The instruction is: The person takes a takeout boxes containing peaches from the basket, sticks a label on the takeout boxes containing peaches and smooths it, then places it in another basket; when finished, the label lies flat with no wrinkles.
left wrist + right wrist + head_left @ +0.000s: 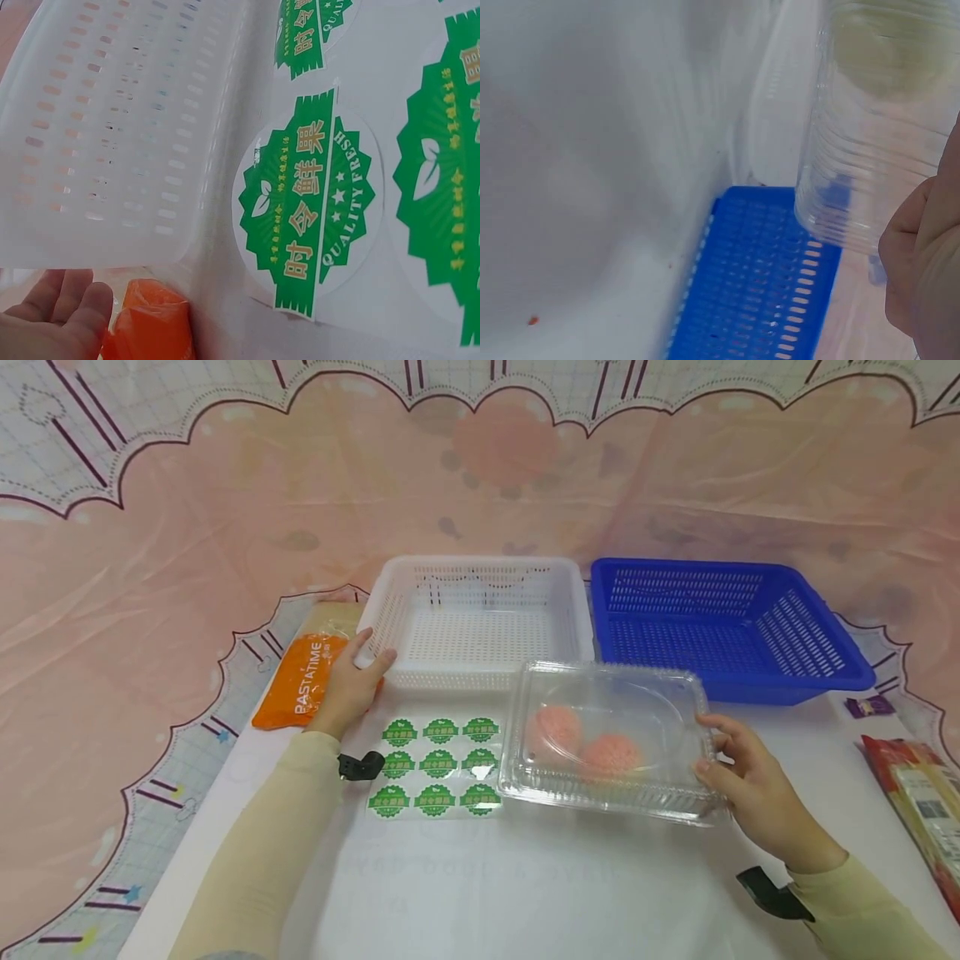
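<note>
Around the work: white basket [480, 618] at back-centre, blue basket [720, 627] just beside it on the right, both slotted, nothing seen inside. Orange pasta bag [300, 681] lying left of white basket, partly under the left hand. Sheet of green round stickers [437, 766], 3 x 3, flat on table betw. the two arms, its right edge just beside or slightly under the clear box. Red packet [918, 802] at far right table edge, small purple item [870, 705] near blue basket's front corner. Black straps on both wrists.

Room: white table [525, 885] bare in front of box and stickers, twd the person. Back side closed off by both baskets; box's far edge nearly touching white basket's front wall. Pink patterned cloth behind and to the sides.

Clear plastic clamshell box [607, 739]: centre-right of table, in front of the gap betw. baskets, lid closed, ribbed walls, domed top. Two pink-orange round things [585, 743] inside, side by side. Resting on table or slightly lifted – cannot tell.

Right hand [750, 781]: gripping box's right edge, thumb on the front rim, fingers curled over the top edge. Left hand [348, 681]: fingers loose, mostly straight, resting on white basket's front-left corner, holding nothing; wrist view shows fingertips [67, 307] just under basket rim, beside the orange bag.
</note>
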`<state>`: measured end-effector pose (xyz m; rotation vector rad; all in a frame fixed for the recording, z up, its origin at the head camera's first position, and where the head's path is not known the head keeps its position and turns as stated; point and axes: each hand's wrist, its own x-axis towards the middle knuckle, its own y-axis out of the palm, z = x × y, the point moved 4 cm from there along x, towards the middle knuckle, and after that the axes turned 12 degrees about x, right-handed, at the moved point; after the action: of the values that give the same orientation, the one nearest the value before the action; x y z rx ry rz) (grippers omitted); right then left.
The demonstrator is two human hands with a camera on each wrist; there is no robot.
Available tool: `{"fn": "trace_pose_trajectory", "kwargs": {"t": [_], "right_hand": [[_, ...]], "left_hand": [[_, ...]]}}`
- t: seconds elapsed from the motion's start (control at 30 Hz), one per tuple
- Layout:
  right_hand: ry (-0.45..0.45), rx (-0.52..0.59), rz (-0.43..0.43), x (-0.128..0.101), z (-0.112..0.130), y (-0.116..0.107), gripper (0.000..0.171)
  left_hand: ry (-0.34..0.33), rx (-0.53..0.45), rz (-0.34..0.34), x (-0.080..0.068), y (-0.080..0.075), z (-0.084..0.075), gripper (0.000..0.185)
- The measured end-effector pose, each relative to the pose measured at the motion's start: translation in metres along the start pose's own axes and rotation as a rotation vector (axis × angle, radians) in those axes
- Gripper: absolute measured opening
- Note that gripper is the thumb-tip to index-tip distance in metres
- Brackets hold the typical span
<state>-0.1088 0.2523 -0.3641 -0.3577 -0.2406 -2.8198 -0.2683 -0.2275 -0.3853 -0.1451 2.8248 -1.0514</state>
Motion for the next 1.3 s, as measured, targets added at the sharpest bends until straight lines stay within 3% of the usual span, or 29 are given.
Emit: {"fn": "trace_pose_trajectory", "kwargs": {"t": [0.37,1.03,1.3], "right_hand": [[-0.003,0.047,-0.024,-0.009,-0.009,-0.008,0.06],[0.046,-0.144,-0.05,-0.018,-0.018,-0.018,0.055],[0.089,-0.305,-0.068,-0.018,-0.023,-0.022,0.055]], "left_hand": [[-0.004,-0.001,0.004,-0.002,-0.002,-0.003,0.083],[-0.006,-0.013,0.009,-0.001,-0.001,-0.001,0.085],[0.009,-0.008,0.004,0.0,0.0,-0.001,0.084]]}}
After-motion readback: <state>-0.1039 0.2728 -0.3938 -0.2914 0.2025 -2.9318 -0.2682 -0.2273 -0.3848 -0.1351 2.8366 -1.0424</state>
